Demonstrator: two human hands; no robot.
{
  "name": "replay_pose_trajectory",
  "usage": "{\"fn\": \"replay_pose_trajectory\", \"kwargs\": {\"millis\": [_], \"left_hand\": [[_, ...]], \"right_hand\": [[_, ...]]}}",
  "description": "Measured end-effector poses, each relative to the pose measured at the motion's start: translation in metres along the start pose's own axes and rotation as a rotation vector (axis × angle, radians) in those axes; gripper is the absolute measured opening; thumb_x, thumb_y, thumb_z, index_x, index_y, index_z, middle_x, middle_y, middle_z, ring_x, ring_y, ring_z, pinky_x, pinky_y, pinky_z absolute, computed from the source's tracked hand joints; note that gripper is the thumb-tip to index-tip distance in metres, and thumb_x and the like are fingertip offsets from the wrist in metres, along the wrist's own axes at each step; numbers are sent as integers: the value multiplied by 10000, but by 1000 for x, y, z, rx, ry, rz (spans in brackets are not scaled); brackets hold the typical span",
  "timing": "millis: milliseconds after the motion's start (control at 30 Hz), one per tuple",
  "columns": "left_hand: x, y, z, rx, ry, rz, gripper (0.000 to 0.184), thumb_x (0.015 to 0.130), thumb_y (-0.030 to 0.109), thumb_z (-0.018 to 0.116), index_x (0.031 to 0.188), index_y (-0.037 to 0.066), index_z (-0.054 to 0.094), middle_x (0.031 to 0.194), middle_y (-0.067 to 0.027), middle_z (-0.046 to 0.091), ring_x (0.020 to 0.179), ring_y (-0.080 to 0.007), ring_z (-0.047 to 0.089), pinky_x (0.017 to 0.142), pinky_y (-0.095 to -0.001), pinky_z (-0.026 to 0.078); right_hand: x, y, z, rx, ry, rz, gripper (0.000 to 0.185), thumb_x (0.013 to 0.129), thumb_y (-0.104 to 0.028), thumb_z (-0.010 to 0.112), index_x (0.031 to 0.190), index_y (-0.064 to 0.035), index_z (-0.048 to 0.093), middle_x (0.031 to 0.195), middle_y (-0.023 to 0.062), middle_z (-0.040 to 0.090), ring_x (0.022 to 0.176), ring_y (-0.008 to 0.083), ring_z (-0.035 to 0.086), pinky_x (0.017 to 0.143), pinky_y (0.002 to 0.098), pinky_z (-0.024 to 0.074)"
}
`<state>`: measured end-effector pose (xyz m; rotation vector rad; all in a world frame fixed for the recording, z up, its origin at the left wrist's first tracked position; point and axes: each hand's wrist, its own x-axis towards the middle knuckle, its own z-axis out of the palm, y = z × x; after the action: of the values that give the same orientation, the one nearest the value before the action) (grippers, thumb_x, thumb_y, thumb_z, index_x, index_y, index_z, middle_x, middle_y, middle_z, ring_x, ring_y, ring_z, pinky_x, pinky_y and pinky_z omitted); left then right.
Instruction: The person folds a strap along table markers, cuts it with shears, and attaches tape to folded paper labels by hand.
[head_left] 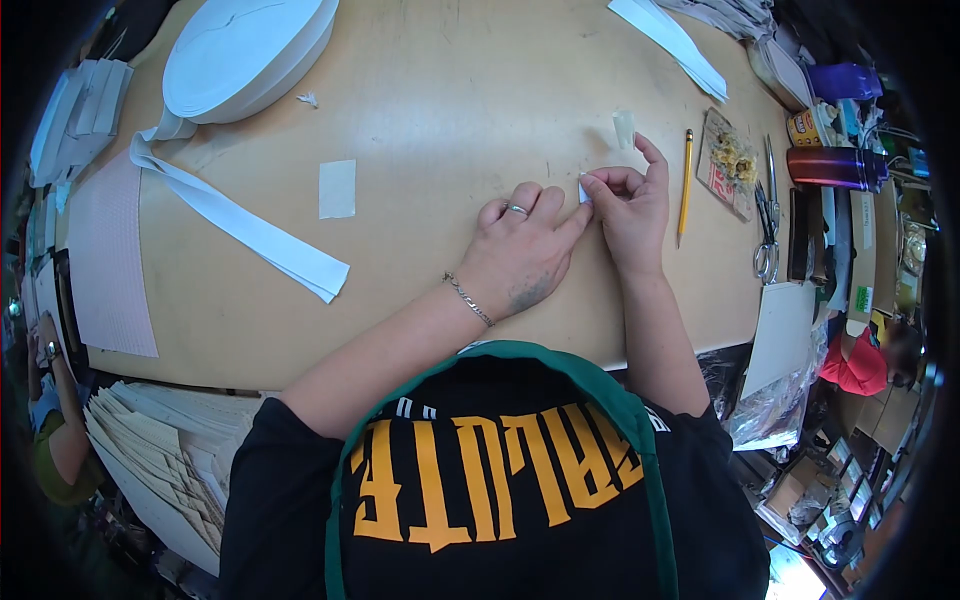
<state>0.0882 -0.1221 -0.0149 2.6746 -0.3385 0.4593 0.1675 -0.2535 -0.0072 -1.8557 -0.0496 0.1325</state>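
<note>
Right now the white bit (584,190) is btwn both hands, over the table (450,130), pinched by the R hand's (632,210) thumb & index, pinky lifted away. L hand (525,245) is half curled, its index reaching to the bit; can't tell if it grips or just touches.

Main risk: the bit is tiny & mostly hidden by fingertips, so it could slip or go crooked if either hand pulls unevenly. Next, the pale tab (624,130) is v. close to the R pinky; if tacky, it could catch on the skin (can't tell if they touch). A sweep to the R could knock the pencil (685,190), which might roll b/c nothing visible pins it. Bracelet (468,298) might snag on loose stuff.

Edges: forearms cross the near edge. Scissors (769,237) lie by the R edge, w/ the bottle (836,168) beyond, so it's tight there; a bump could send the scissors off.

Room: best to the L, btwn L hand & the strap (250,230) end, w/ the square (337,189) farther up. Roll (240,55) takes the far L corner.
</note>
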Motion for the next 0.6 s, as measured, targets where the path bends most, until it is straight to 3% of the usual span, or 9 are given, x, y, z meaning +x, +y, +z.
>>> {"fn": "replay_pose_trajectory", "kwargs": {"millis": [600], "left_hand": [[1, 0, -4, -14, -50, -9, 474, 719, 222, 635, 1191, 208, 591, 1011, 2, 486, 1016, -184, 452, 750, -352, 388]], "right_hand": [[0, -3, -1, -11, -8, 10, 647, 769, 17, 666, 1314, -21, 320, 805, 73, 631, 724, 116, 602, 675, 239, 503]]}}
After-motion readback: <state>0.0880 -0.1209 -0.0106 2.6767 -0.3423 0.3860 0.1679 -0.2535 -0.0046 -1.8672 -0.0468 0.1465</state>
